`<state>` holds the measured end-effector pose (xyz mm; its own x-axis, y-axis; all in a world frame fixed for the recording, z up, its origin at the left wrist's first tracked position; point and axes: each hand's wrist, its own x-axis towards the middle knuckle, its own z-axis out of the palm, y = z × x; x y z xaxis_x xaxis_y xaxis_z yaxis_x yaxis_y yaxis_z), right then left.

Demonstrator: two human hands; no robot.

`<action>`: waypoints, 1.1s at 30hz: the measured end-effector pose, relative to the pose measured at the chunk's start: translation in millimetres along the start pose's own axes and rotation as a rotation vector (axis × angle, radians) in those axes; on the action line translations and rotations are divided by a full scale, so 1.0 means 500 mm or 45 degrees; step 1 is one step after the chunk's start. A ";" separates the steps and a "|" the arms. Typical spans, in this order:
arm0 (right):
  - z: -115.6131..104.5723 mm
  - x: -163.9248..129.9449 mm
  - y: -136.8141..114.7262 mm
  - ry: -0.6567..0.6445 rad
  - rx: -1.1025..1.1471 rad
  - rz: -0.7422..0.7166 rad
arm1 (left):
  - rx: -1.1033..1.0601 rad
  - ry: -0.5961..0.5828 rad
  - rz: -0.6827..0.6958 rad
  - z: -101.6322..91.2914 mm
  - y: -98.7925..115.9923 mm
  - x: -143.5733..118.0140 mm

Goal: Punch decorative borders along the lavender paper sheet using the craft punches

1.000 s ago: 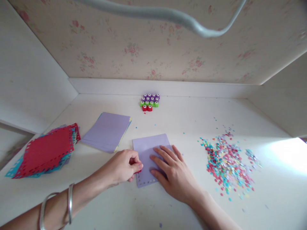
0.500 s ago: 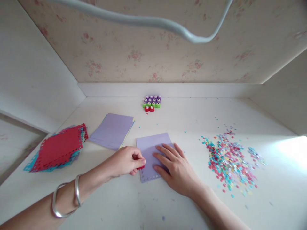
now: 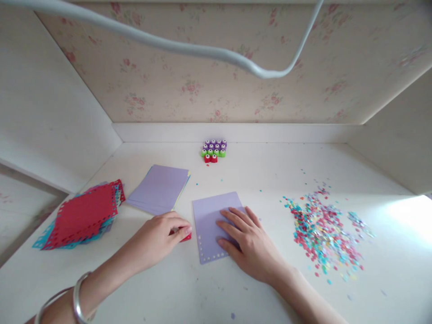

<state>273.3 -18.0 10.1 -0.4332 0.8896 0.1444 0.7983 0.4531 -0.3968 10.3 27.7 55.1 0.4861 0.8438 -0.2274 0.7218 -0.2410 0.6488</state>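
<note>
Head view: red punch (image 3: 186,236) under left hand (image 3: 158,237) fingertips, beside lilac sheet (image 3: 212,220).

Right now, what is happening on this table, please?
A person is working with paper at a white table. The left hand grips a small red punch just left of a purple sheet, apart from its edge. The right hand lies flat on that sheet, which has holes along its left and bottom edges. Coloured paper bits lie to the right, punched sheets at far left.
</note>
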 end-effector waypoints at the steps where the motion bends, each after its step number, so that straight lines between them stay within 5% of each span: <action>1: 0.000 0.000 0.000 0.005 0.001 -0.003 | -0.013 0.023 0.015 0.004 -0.006 -0.007; 9: -0.008 0.002 -0.011 0.134 0.012 -0.046 | -0.067 0.305 0.059 0.069 -0.063 -0.044; 15: -0.017 0.017 -0.047 0.153 0.415 -0.191 | -0.108 0.454 0.298 0.092 -0.030 -0.026; 26: -0.017 0.039 -0.048 0.159 0.675 -0.080 | -0.108 0.579 0.517 0.131 -0.015 0.014; 33: -0.029 0.042 0.089 0.700 0.222 0.573 | 0.198 0.582 0.622 0.128 -0.040 0.003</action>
<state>305.9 21.8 8.6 0.2304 0.9082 0.3495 0.7514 0.0622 -0.6569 28.1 3.0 -4.6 0.5417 0.7302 0.4163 0.5514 -0.6826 0.4797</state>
